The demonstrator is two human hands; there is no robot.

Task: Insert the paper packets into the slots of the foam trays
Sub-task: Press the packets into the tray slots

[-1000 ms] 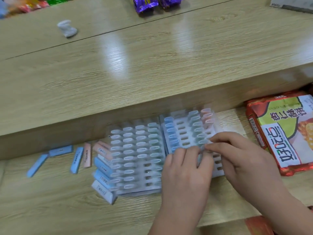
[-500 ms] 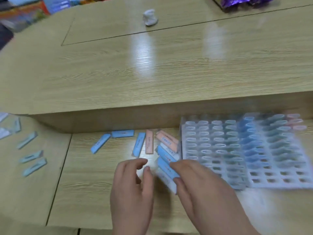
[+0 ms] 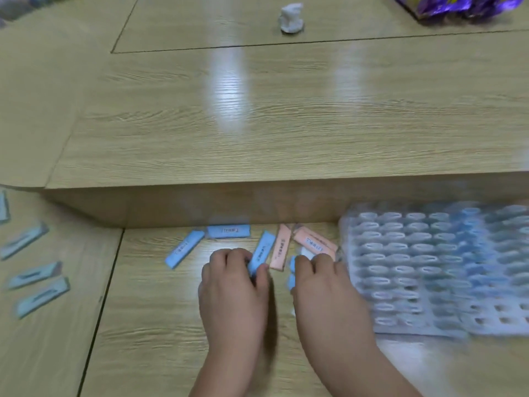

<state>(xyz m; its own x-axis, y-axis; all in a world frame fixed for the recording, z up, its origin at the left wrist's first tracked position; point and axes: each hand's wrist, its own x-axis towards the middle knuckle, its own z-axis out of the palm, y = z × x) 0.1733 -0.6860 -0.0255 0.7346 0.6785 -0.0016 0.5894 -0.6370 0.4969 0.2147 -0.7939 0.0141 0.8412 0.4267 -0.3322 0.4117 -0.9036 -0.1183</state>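
Two white foam trays (image 3: 429, 270) lie side by side at the right, blurred, most slots filled with packet ends and a few bottom rows bare. Loose packets lie to their left: two blue packets (image 3: 184, 249) (image 3: 228, 231), a pink packet (image 3: 280, 250) and another pink packet (image 3: 313, 242). My left hand (image 3: 233, 285) pinches the near end of a slanted blue packet (image 3: 262, 252). My right hand (image 3: 323, 279) covers a small pile of blue and white packets (image 3: 292, 270) beside the tray's left edge; its fingers are curled on them.
Several more blue packets (image 3: 34, 282) lie on the lower table section at far left. A raised wooden table step (image 3: 229, 204) runs behind the work area. A crumpled white scrap (image 3: 291, 18) and purple snack bags (image 3: 458, 5) sit far back.
Both hands left the right tray and moved left to the loose packets. The view swung left. My left hand closed on a blue packet.
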